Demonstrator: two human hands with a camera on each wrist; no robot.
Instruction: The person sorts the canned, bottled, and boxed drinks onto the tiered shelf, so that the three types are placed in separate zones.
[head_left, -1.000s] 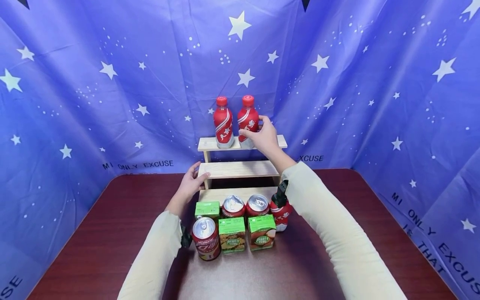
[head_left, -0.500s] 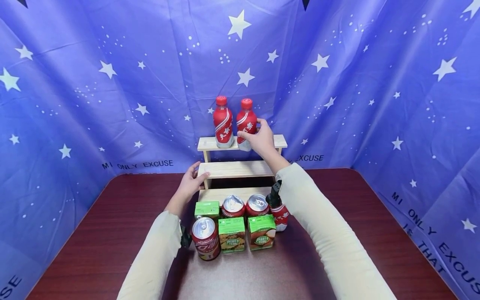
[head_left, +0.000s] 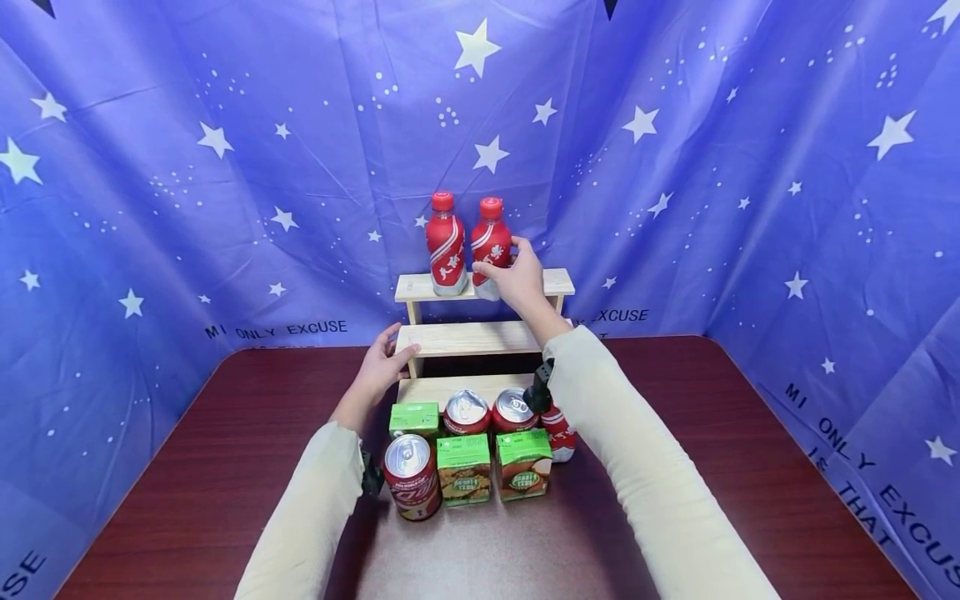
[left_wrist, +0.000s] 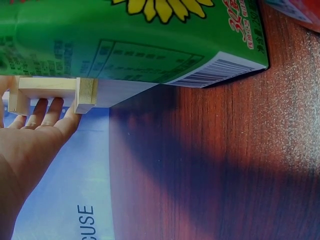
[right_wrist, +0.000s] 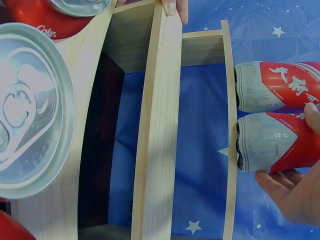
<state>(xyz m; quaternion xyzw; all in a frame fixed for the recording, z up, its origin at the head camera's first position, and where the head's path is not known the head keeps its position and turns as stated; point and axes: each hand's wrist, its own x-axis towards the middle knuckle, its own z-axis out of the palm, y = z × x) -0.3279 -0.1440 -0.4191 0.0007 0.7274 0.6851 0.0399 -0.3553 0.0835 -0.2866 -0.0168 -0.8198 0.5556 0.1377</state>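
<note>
A red plastic drink bottle stands upright at the top tier of a three-tier wooden shelf. My right hand holds it from the right, thumb across the front and fingers behind. Just left of it on that tier is a second red bottle; in the right wrist view the held bottle lies very close beside the other one. My left hand grips the left end of the middle tier, thumb on top. In the left wrist view its fingers reach round the wooden side.
On the bottom tier are a green carton and two red cans. A can and two green-topped cartons stand in front on the dark red table. Another red bottle is partly behind my right sleeve. A blue star curtain hangs behind.
My right hand has moved the held bottle slightly left and a little down, towards the other bottle on the top tier. The left hand has stayed on the shelf.
</note>
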